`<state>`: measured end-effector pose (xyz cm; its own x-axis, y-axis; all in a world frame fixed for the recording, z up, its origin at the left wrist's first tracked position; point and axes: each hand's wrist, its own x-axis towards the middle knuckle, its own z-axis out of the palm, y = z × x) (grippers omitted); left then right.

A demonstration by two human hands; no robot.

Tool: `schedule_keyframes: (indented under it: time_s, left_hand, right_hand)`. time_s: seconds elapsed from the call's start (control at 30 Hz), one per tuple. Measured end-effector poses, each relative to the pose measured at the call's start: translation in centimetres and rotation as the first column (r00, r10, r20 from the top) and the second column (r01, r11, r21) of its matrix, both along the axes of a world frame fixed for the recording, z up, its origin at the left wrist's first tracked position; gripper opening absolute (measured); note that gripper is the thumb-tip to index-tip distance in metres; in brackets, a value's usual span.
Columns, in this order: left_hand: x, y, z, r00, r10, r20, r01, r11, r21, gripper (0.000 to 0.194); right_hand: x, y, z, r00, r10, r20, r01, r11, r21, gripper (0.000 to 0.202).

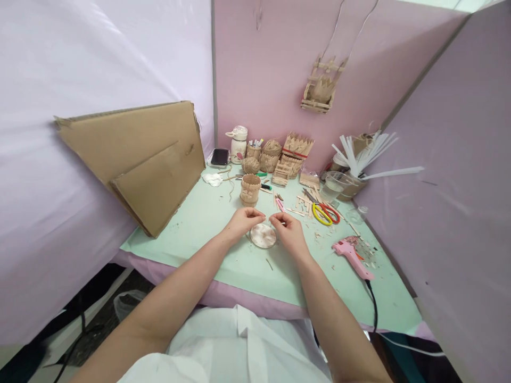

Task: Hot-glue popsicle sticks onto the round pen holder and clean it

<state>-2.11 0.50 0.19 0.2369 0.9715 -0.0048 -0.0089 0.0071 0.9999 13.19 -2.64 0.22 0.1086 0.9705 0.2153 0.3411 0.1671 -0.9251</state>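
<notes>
My left hand (244, 222) is closed in a pinch at the upper left edge of a small round whitish dish (263, 236). Opposite it, my right hand (288, 230) pinches too, at the dish's upper right. Whatever lies between the fingertips of either hand is too small to make out. Just beyond the hands stands an upright cup made of wooden sticks (250, 190). Pink-handled cutters (280, 203) lie past my right hand.
Scissors with yellow and red handles (325, 214) lie among loose sticks at the right, with a pink glue gun (353, 258) nearer. Cardboard (155, 165) leans at the left. A white bottle (238, 144), twine ball (250, 165) and stick crafts (293, 154) line the back.
</notes>
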Motion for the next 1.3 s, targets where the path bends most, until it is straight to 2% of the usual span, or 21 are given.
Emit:
schedule_keyframes:
  time_s: [0.87,1.03,1.3]
  left_hand:
    - [0.1,-0.1,0.0,0.999,-0.029,0.03,0.029,0.999,-0.016,0.023]
    - [0.3,-0.2,-0.2,0.996,-0.017,0.083,0.02,0.999,-0.039,0.022]
    - [1.4,-0.6,-0.7,0.968,0.031,0.25,-0.008,0.996,-0.092,0.025]
  right_hand:
    - [-0.4,-0.2,-0.3,1.0,-0.025,0.008,0.025,1.0,-0.008,0.027]
    - [-0.5,-0.2,-0.2,0.999,-0.031,-0.011,0.031,0.999,-0.013,0.026]
    - [-0.7,0.0,-0.4,0.993,-0.064,-0.099,0.062,0.998,-0.026,0.025]
